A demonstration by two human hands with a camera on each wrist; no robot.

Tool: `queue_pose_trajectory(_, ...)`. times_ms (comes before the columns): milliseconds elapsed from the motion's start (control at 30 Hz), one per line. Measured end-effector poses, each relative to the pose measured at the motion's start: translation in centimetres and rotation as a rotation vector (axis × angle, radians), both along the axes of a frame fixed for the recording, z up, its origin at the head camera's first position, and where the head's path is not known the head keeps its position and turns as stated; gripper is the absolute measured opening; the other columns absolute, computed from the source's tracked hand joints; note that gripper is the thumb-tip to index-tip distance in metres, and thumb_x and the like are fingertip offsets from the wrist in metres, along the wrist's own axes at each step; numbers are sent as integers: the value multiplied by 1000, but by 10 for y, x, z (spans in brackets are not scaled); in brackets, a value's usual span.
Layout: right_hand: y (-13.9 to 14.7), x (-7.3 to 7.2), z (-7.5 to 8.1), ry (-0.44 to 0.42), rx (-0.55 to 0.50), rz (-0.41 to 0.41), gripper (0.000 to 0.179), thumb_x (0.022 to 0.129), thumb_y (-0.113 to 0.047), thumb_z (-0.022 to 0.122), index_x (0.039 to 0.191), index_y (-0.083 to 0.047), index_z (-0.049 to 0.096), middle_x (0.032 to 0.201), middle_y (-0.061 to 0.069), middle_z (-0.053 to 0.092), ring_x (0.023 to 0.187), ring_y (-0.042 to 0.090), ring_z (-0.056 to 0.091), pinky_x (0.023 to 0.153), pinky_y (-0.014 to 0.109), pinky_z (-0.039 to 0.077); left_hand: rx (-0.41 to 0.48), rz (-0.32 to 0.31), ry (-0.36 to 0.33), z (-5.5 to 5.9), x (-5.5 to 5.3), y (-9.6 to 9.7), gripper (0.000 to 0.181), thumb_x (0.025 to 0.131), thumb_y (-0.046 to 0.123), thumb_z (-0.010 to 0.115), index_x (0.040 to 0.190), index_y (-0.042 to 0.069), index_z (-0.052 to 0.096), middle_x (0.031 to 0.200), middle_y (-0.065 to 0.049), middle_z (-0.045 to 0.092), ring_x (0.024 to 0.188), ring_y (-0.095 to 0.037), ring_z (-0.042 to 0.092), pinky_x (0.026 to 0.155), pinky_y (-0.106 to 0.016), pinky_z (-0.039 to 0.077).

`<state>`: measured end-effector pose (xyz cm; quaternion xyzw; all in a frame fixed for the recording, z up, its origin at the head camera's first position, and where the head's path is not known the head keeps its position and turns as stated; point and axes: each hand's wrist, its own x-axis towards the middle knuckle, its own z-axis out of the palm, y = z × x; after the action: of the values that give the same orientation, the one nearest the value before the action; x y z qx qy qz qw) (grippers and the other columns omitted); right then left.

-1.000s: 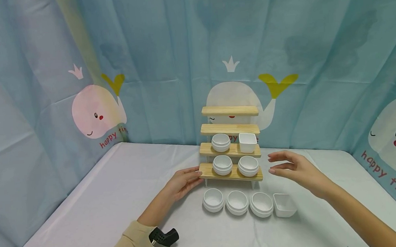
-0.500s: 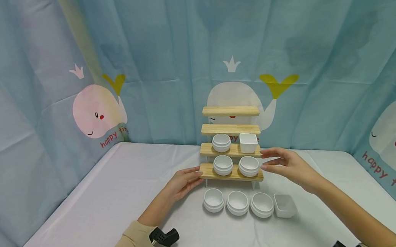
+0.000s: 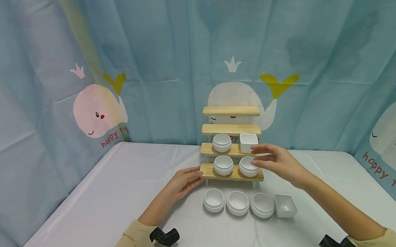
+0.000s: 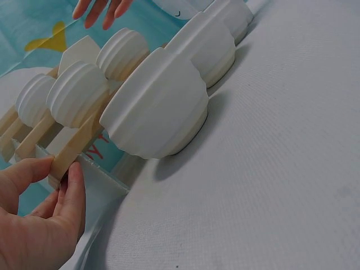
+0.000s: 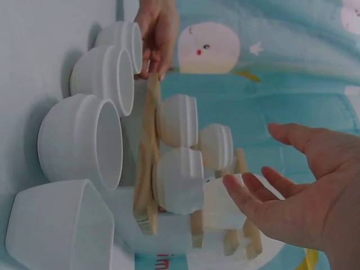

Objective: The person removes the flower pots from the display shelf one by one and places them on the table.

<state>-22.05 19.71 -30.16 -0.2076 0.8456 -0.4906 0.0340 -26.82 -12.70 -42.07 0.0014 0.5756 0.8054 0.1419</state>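
Note:
My left hand (image 3: 185, 183) pinches the left end of the lowest board of a tiered wooden stand (image 4: 73, 146), thumb above and fingers below. With fingers extended and slightly bent, my right hand (image 3: 283, 165) hovers at the stand's right side. It holds nothing; its fingertips are nearest the white square bowl (image 3: 247, 145) on the second tier and the round bowl (image 3: 247, 172) at the right of the lowest tier. In the right wrist view, a gap shows between my right hand (image 5: 315, 191) and those bowls. Two more round bowls, one low (image 3: 224, 170) and one above it (image 3: 222, 146), sit on the left.
In front of the stand, round white bowls (image 3: 238, 203) and a square bowl (image 3: 285, 206) line up on the white tablecloth (image 3: 126, 186). The upper two boards (image 3: 231, 129) bear nothing. A blue whale-print curtain (image 3: 159, 65) hangs behind.
My right hand has moved left from beside the stand, so its fingertips now overlap the right-hand bowls in the head view. The left hand and bowls have stayed put.

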Motion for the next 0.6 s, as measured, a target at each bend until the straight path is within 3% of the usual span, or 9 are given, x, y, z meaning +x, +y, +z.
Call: queue_pose_trajectory(600,-33,-10,6,-30,-52,5,59,105,-15,68,153,8,44,156,30,47,138,45,55,112,48,56,5,13,-8,-1,0,-1,51,105,-6,56,152,-19,39,147,-36,50,111,-23,69,101,-29,61)
